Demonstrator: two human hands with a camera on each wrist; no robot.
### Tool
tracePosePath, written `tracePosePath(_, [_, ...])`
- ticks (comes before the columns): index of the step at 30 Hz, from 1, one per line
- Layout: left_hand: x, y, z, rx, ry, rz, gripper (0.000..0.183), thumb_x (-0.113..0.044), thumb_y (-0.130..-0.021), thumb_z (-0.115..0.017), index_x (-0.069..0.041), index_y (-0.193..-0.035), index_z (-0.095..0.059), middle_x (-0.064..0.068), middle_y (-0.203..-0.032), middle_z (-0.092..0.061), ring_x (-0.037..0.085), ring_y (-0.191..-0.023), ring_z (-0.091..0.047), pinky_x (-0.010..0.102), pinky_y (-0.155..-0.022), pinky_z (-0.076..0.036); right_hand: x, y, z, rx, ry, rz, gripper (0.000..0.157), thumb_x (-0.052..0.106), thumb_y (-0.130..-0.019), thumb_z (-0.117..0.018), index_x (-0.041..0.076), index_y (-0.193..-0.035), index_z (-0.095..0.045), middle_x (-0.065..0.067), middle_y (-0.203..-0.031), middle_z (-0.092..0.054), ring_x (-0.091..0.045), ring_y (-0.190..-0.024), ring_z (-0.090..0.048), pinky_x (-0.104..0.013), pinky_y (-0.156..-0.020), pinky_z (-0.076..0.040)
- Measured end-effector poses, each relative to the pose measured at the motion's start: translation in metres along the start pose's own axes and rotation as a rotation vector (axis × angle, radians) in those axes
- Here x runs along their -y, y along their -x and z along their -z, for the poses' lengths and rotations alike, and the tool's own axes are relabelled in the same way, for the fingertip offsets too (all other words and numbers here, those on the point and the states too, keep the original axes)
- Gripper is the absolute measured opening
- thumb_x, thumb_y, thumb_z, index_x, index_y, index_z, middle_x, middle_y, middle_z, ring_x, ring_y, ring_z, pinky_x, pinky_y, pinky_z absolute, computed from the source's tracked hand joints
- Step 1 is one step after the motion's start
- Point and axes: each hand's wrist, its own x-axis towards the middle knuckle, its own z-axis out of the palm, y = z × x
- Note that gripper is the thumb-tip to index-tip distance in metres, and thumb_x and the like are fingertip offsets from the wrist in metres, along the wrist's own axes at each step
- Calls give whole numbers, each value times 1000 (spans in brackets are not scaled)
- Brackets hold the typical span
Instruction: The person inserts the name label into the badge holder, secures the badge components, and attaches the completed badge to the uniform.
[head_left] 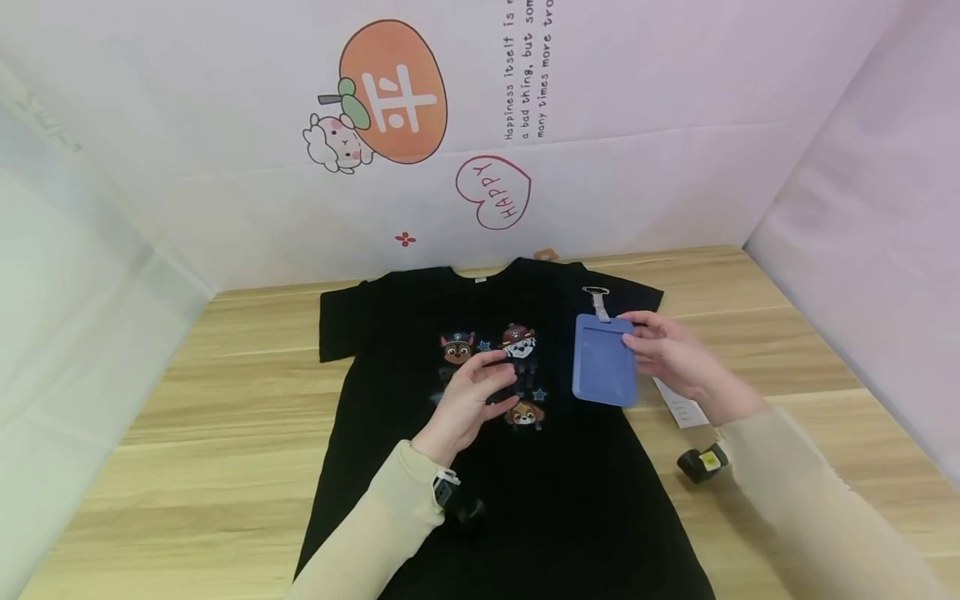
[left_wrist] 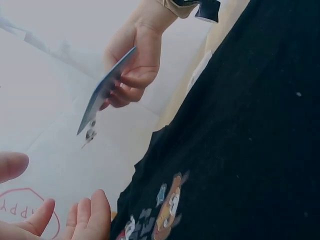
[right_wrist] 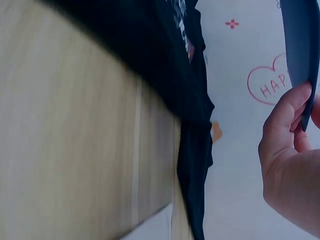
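A blue badge holder (head_left: 604,362) with a grey strap and metal clip (head_left: 597,302) at its top is pinched along its right edge by my right hand (head_left: 678,362). In the left wrist view the holder (left_wrist: 105,90) appears nearly edge-on, raised over the table. My left hand (head_left: 472,400) hovers above the black T-shirt (head_left: 420,467), its fingers spread and bent a little, with nothing in them. The shirt lies flat, neck toward the wall, with printed cartoon dogs (head_left: 525,415) on its chest.
A white card or paper (head_left: 681,407) lies on the wooden table (head_left: 225,417) right of the shirt, partly under my right arm. White cloth (head_left: 637,167) with printed drawings and lettering rises behind the table, and more cloth encloses both sides.
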Motion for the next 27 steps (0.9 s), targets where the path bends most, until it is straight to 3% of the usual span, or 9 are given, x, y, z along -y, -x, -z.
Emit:
tracePosePath(9, [-3,-4,-10,-1,1,-15,45,-9,-95,-53,0,-137,-39,4,-109,-53,26,-111,-52,40,-91,-51,1,-6,-26,12,84,-29,18,11,-97,-51,20,-112,-50,8,-95,-59,-7,-87,-58,-27,-79,-51])
tracePosePath(14, [-4,-5,-13,0,10,-7,45,-8,-95,-52,0,-138,-39,13,-118,-52,28,-113,-51,41,-91,-51,0,-7,-40,31,122,-43,21,11,-98,-50,15,-118,-49,6,-96,-57,-8,-89,-57,-30,-82,-51])
tracePosePath(19, [-2,-6,-14,-10,6,-5,44,-10,-95,-54,-1,-136,-41,10,-114,-54,19,-105,-55,45,-92,-50,-2,-7,-51,59,117,-54,26,11,-98,-49,8,-124,-46,4,-98,-57,-10,-91,-57,-31,-83,-52])
tracePosePath(27, [0,-7,-12,-18,-36,-4,44,-14,-95,-55,-4,-135,-43,16,-122,-54,17,-98,-57,42,-87,-52,-5,-7,-65,56,110,-63,26,13,-98,-50,9,-124,-46,5,-98,-57,-10,-92,-57,-36,-88,-51])
